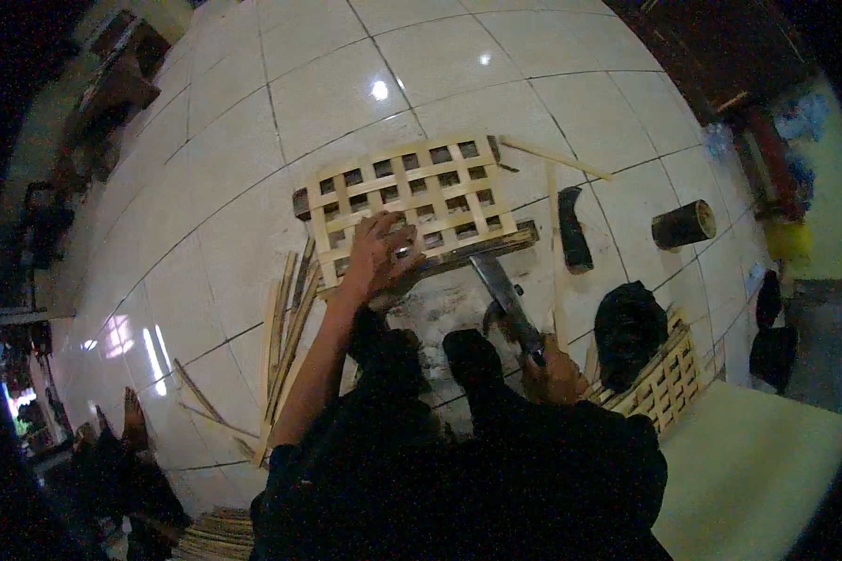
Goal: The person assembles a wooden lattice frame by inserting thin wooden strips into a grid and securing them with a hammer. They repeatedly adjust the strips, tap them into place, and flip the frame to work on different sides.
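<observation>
Clenched around a handle, the right hand (554, 369) holds a cleaver-like knife (505, 297) at lower centre, its blade pointing up toward a dark beam (477, 252). Spread open, the left hand (376, 254) presses flat on a woven bamboo lattice panel (410, 192) lying across that beam at mid-frame. Loose bamboo strips (285, 341) lie left of the forearm. A second lattice (664, 383) sits at right, a black bag (630, 327) upon it.
</observation>
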{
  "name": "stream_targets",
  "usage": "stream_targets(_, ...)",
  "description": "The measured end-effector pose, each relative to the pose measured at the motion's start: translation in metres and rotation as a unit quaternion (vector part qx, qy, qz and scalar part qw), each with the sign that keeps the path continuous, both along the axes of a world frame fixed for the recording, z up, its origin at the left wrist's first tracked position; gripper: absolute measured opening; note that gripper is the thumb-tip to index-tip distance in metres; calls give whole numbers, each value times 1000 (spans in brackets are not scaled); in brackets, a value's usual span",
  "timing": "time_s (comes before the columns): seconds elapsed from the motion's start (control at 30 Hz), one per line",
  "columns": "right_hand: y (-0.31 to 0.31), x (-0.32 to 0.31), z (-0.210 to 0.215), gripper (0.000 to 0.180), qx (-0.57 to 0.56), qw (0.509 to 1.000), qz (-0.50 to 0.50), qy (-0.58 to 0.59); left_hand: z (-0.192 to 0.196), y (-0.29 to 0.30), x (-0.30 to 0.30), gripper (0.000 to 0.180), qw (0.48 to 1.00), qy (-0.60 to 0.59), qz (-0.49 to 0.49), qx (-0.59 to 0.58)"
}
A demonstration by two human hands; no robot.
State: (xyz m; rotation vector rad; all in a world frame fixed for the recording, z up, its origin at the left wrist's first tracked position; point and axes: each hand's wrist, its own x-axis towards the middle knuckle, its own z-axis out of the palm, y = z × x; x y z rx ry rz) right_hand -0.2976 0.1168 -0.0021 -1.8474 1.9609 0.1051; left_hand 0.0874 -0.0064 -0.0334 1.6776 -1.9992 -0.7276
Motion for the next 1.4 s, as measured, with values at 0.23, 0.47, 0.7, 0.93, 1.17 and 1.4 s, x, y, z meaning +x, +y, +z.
stream_targets(0.23, -35, 30, 23, 54, 212, 977, -3, 22, 12, 47, 20, 81, 977, -208, 0, -52)
stream_targets(0.47, -31, 9, 6, 59, 252, 966, 51, -27, 1, 51, 22, 66, 983, -161, 20, -88)
stream_targets(0.7, -29, 21, -2, 61, 228, 971, 62, -29, -9, 50, 25, 55, 975, -180, 22, -128)
stream_targets(0.93, -25, 21, -4, 58, 115, 954, 95, -259, -5, 45, 18, 53, 983, -129, 17, -128)
stream_targets(1.17, -15, -2, -56, 50, 93, 962, 187, -174, -3, 41, 16, 64, 987, -98, -1, -129)
stream_targets(1.4, -32, 25, -25, 52, 179, 966, 157, -100, 0, 44, 29, 78, 987, -140, -2, -77)
